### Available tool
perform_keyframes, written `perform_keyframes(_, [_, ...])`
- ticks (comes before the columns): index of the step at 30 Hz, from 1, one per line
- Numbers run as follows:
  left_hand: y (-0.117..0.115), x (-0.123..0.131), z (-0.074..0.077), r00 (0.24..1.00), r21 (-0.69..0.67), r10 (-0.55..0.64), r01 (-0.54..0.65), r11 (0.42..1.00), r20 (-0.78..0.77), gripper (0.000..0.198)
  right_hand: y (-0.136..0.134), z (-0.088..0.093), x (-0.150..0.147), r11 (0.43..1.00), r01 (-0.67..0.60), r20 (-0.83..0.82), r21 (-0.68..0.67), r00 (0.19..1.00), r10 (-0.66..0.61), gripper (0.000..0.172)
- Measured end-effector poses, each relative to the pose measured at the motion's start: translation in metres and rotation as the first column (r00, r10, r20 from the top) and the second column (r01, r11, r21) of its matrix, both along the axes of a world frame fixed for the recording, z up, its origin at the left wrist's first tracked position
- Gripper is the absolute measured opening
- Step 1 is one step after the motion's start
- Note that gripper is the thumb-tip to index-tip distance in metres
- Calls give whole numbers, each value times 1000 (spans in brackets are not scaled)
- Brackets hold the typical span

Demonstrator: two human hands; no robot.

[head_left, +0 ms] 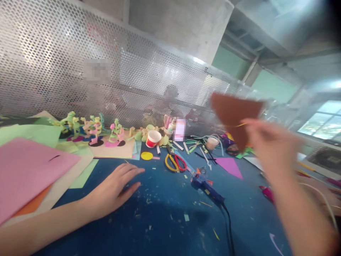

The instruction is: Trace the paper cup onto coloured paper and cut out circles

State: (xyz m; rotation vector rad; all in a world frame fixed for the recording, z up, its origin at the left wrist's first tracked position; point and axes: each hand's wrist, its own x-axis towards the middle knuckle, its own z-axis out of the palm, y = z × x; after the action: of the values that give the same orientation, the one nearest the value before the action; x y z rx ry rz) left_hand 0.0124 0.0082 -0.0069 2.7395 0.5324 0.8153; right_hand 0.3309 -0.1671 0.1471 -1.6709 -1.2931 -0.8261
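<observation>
My right hand [269, 138] is raised over the right side of the table, its fingers pinched on a brown sheet [237, 110], paper or foam, with uneven edges. Motion blurs both. A thin yellow strip [242, 124] shows at the fingertips; whether it is held too is unclear. Flat on the blue table [160, 220] lies my left hand [119, 185], fingers stretched out and holding nothing. Beyond it are a yellow disc [146, 155] and red-and-yellow-handled pliers or cutters [176, 163]. Between my hands rests a blue glue gun [207, 188], its black cord running toward me.
Coloured sheets [34, 170] are piled at the left. Several small paper or foam figures [94, 129] stand along the back, near a red-and-white cup [153, 138]. A perforated metal panel [106, 71] rises behind the table. A purple piece [229, 167] and scraps are scattered about.
</observation>
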Motion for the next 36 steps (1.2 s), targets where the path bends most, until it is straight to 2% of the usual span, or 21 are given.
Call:
perform_keyframes(1, [0, -2, 2, 999, -48, 29, -28, 998, 15, 38, 15, -27, -28, 988, -140, 71, -63, 987, 145, 24])
perform_keyframes(2, [1, -4, 5, 997, -98, 67, -65, 993, 25, 40, 28, -55, -54, 942, -282, 118, -183, 945, 306, 23])
perform_keyframes(4, [2, -9, 9, 990, -159, 137, -130, 979, 33, 43, 44, -105, -93, 766, -504, 161, -398, 784, 599, 27])
perform_keyframes(5, [3, -12, 10, 988, -158, 153, -146, 977, 29, 44, 47, -123, -105, 656, -570, 150, -496, 687, 711, 29])
perform_keyframes(6, [3, -14, 11, 988, -133, 151, -147, 980, 16, 46, 47, -136, -113, 571, -575, 85, -586, 657, 749, 31])
perform_keyframes(9, [3, -21, 6, 992, -74, 114, -118, 990, -56, 48, 38, -152, -114, 450, -616, -70, -647, 635, 769, 31])
perform_keyframes(13, [1, -25, -2, 987, -118, 67, -85, 989, -145, 50, 29, -146, -107, 397, -719, -383, -570, 661, 645, 23])
perform_keyframes(15, [0, -25, -3, 983, -137, 48, -73, 988, -179, 51, 31, -139, -105, 409, -754, -577, -514, 657, 485, 16])
perform_keyframes(17, [0, -25, -1, 981, -146, 27, -56, 988, -194, 48, 39, -131, -97, 470, -760, -685, -450, 631, 365, 18])
perform_keyframes(19, [0, -24, 0, 981, -153, 21, -51, 987, -191, 47, 53, -119, -79, 592, -702, -685, -397, 656, 318, 20])
perform_keyframes(21, [0, -24, 1, 983, -157, 12, -41, 987, -184, 46, 72, -106, -53, 774, -516, -625, -366, 753, 206, 25])
perform_keyframes(22, [0, -25, 1, 983, -157, 8, -37, 987, -182, 46, 82, -100, -40, 821, -446, -609, -355, 777, 159, 31])
perform_keyframes(25, [0, -26, 1, 979, -158, 3, -36, 987, -205, 54, 105, -88, -15, 895, -262, -546, -361, 837, 25, 45])
perform_keyframes(27, [-1, -27, 1, 972, -165, 3, -43, 985, -236, 68, 109, -88, -19, 888, -161, -445, -430, 894, -53, 68])
perform_keyframes(28, [-1, -27, 1, 969, -167, 5, -47, 985, -246, 75, 107, -89, -27, 831, -145, -343, -537, 937, -58, 74])
perform_keyframes(29, [-2, -27, 1, 968, -169, 8, -52, 984, -252, 79, 103, -92, -38, 717, -212, -274, -664, 961, 31, 72])
perform_keyframes(31, [-3, -28, 1, 966, -169, 20, -65, 983, -258, 82, 88, -97, -63, 476, -402, -320, -782, 915, 248, 61])
perform_keyframes(32, [-3, -28, 1, 965, -169, 26, -73, 983, -262, 83, 80, -100, -75, 234, -486, -390, -842, 849, 357, 68])
perform_keyframes(33, [-3, -27, 1, 963, -168, 32, -79, 983, -268, 83, 72, -101, -85, 88, -499, -429, -862, 811, 398, 77])
perform_keyframes(35, [-3, -27, 2, 961, -165, 38, -85, 983, -274, 83, 60, -104, -97, 76, -478, -410, -875, 816, 407, 80])
perform_keyframes(36, [-3, -27, 2, 962, -164, 37, -84, 983, -271, 82, 57, -105, -100, 115, -472, -391, -874, 824, 411, 77])
